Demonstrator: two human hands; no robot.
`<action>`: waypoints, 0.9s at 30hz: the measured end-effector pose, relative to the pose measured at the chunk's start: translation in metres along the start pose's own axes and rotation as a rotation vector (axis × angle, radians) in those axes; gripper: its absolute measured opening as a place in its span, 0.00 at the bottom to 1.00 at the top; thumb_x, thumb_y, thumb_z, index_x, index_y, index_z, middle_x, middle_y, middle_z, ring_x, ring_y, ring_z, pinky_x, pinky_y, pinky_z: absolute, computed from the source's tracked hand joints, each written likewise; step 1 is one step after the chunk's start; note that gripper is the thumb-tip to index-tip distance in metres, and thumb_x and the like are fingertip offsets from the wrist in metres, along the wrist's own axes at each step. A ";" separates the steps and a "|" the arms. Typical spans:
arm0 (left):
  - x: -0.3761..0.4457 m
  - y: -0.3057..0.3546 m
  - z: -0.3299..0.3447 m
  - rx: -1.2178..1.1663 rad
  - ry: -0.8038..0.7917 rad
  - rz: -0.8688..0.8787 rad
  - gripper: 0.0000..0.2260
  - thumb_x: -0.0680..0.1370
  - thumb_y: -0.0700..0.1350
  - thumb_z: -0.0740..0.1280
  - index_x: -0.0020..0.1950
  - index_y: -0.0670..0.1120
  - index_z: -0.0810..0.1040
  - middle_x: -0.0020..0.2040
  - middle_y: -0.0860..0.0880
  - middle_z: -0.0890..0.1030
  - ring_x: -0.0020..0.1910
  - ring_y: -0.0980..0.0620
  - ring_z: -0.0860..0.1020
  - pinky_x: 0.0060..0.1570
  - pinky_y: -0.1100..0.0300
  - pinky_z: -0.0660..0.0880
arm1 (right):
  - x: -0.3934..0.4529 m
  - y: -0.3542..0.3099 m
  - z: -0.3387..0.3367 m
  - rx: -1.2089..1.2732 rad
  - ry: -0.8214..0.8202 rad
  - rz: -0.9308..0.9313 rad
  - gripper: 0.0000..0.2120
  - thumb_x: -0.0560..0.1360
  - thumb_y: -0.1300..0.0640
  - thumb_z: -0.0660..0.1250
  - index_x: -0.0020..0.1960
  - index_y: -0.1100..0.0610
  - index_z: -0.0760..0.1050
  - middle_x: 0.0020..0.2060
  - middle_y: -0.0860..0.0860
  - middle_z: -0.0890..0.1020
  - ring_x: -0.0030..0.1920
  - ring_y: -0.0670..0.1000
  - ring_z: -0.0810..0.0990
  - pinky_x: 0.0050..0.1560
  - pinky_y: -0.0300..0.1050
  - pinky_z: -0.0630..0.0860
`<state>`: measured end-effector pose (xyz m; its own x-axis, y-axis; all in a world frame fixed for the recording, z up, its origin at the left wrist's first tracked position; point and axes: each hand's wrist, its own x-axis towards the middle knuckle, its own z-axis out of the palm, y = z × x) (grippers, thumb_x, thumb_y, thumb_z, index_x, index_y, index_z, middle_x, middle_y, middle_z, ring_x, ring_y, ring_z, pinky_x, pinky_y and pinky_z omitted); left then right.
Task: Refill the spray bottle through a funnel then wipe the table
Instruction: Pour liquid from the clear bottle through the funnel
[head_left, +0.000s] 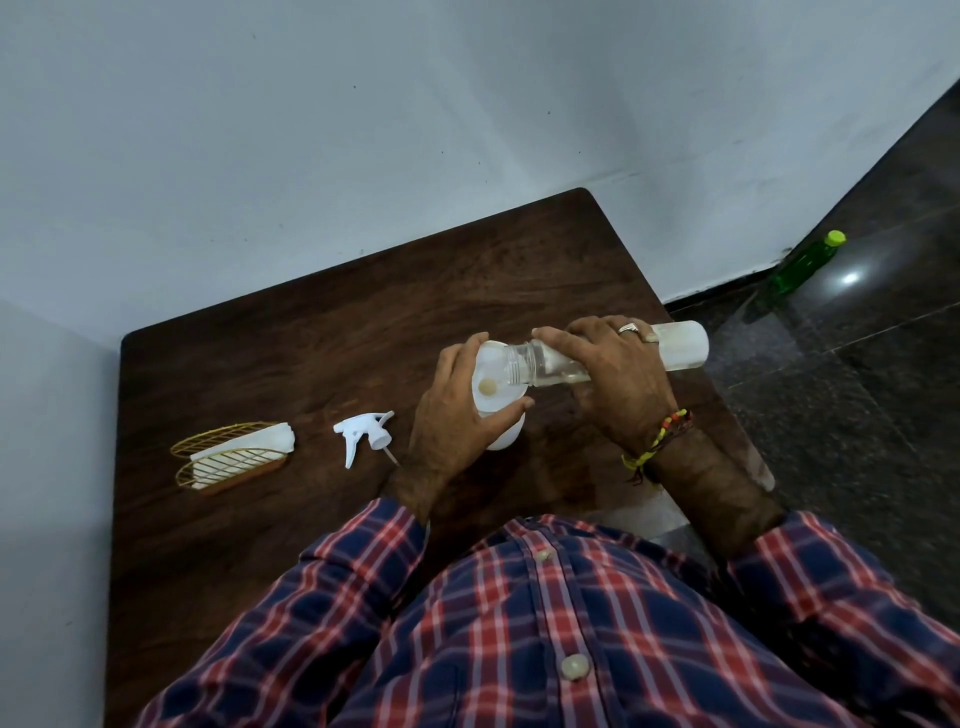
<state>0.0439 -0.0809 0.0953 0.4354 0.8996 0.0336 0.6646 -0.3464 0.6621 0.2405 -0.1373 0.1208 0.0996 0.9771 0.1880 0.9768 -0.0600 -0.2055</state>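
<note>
Right now the head view looks down on a dark brown wooden desk (322, 338) pushed into a corner of pale walls. Near the middle of the desk stands a white spray bottle (506, 436) with no top on it. A white funnel (491, 382) sits in its mouth. The left hand (460, 415) is curled around the funnel and the top of the spray bottle, with fingers on the far side and thumb on the near side. The right hand (610, 374) grips a clear bottle (680, 345) that is tipped on its side. The open mouth of the clear bottle rests over the funnel, and some clear water shows inside near its neck. The right hand wears a ring, and a bright thread band is tied round the wrist. To the left of the spray bottle, the white spray top (363, 436) lies on the desk by itself. Farther left sits a gold wire holder (228, 457) with white paper napkins (270, 439) in it. Off to the far right, a green bottle (808, 262) with a yellow-green cap stands on the dark shiny floor by the wall. The person wears a blue and red checked shirt (571, 623).
</note>
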 end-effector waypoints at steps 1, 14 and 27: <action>-0.001 0.000 0.000 0.002 0.003 0.001 0.39 0.69 0.62 0.73 0.75 0.52 0.62 0.72 0.52 0.66 0.64 0.56 0.70 0.55 0.60 0.69 | 0.000 0.000 0.000 0.001 0.000 0.000 0.34 0.66 0.59 0.75 0.68 0.42 0.72 0.54 0.49 0.80 0.56 0.56 0.78 0.61 0.57 0.68; 0.000 0.001 0.000 -0.003 -0.003 -0.004 0.39 0.69 0.62 0.74 0.75 0.52 0.62 0.72 0.51 0.66 0.64 0.54 0.70 0.56 0.59 0.70 | -0.001 0.001 0.001 0.002 -0.003 -0.011 0.33 0.66 0.59 0.75 0.68 0.43 0.72 0.55 0.50 0.80 0.56 0.56 0.78 0.62 0.59 0.69; 0.001 0.002 -0.001 0.011 0.001 -0.006 0.39 0.69 0.61 0.74 0.75 0.51 0.62 0.71 0.51 0.66 0.64 0.54 0.70 0.55 0.60 0.70 | 0.001 0.001 0.001 0.005 0.031 -0.022 0.32 0.67 0.61 0.74 0.68 0.43 0.73 0.54 0.50 0.81 0.56 0.57 0.78 0.61 0.58 0.69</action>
<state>0.0455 -0.0801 0.0977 0.4307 0.9020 0.0298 0.6739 -0.3434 0.6542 0.2415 -0.1359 0.1203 0.0845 0.9713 0.2225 0.9778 -0.0378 -0.2062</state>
